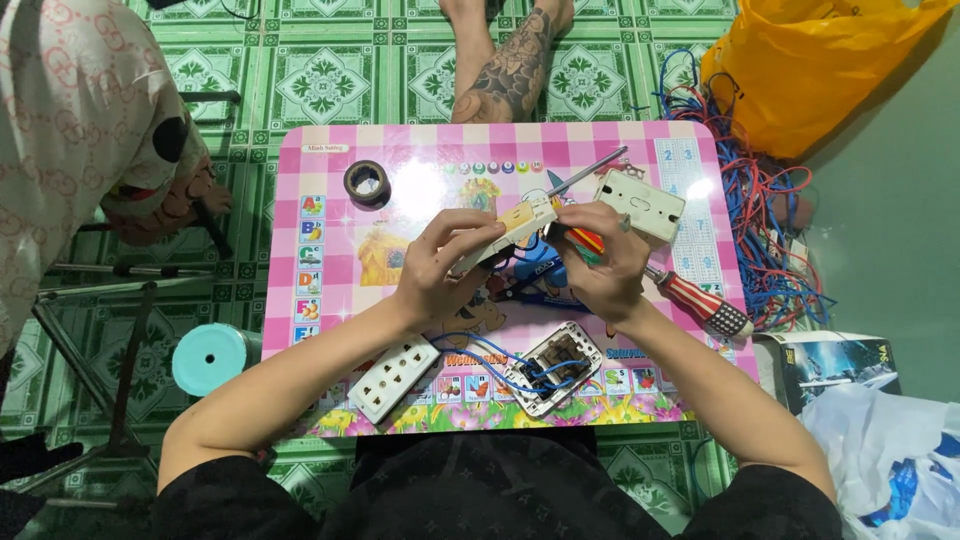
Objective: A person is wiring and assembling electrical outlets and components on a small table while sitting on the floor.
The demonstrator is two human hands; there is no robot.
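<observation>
Over the middle of the pink checked children's table (pixel 330 180), the left hand (pixel 435 270) is curled closed around a small cream switch module (pixel 510 228), its fingers wrapped over the near end. The right hand (pixel 600 262) meets it from the other side, fingers pinched shut on the module's far end and on a slim screwdriver (pixel 590 170) whose metal shaft sticks out toward the table's far edge. A second screwdriver with a red-and-white striped handle (pixel 700 300) lies near the right edge, just beside the right wrist. A white wall box (pixel 640 205) sits beyond the right hand. Near the front edge, an opened switch plate (pixel 555 368) with blue wires (pixel 490 355) lies beside a white multi-socket outlet face (pixel 393 377). A roll of dark tape (pixel 367 183) rests toward the far left corner. A tangle of red and blue wire (pixel 760 220) lies on the green tiled floor off the right edge.
</observation>
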